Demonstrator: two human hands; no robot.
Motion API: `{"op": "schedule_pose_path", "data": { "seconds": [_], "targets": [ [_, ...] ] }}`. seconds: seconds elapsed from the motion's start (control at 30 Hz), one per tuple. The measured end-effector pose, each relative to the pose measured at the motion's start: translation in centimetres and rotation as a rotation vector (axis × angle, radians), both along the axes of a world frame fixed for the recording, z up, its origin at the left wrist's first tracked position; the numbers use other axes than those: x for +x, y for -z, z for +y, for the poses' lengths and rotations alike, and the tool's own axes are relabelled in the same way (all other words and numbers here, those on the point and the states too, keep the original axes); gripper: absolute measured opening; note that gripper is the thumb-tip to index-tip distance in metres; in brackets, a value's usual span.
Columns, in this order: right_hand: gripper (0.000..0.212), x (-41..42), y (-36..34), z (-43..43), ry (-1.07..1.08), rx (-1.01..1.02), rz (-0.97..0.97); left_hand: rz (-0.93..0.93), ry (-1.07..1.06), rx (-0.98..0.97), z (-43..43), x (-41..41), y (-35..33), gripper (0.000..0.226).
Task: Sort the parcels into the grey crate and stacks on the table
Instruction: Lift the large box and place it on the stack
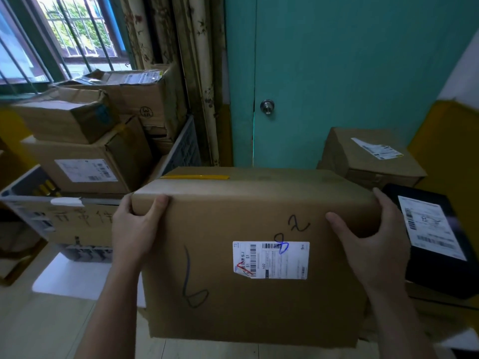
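Mid-carry I reckon: the big brown parcel (254, 255) fills the centre of the frame and needs setting down flat, maybe in the grey crate (103, 202) at mid left. The left hand (134, 229) and right hand (375, 242) clamp its upper corners. Plain cardboard, pen scribbles, white label (270, 259) in the middle

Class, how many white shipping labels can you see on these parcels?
5: the held box, the black parcel, the brown box behind it, the left stack's lower box, and the rear box marked 35. Others may be hidden.
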State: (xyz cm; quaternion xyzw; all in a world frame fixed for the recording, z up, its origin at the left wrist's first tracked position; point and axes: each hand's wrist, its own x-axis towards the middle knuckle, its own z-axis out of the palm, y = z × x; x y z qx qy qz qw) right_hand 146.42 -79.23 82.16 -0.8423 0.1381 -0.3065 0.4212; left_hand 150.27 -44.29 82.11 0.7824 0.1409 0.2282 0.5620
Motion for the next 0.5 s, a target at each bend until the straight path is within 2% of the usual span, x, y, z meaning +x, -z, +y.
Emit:
{"op": "schedule_pose_path", "data": {
  "seconds": [0.17,0.3,0.5],
  "targets": [
    [0.086,1.9,-0.3,0.4,-0.001,-0.006,0.005,0.024,0.060,-0.024,-0.3,-0.1,0.7,0.077],
    [0.095,2.4,0.0,0.4,0.002,0.047,0.032,0.046,0.067,-0.045,-0.2,-0.6,1.4,0.098],
    [0.103,2.3,0.3,1.1,0.014,0.092,0.045,0.035,0.092,-0.062,-0.1,-1.2,1.6,0.095]
  ]
}}
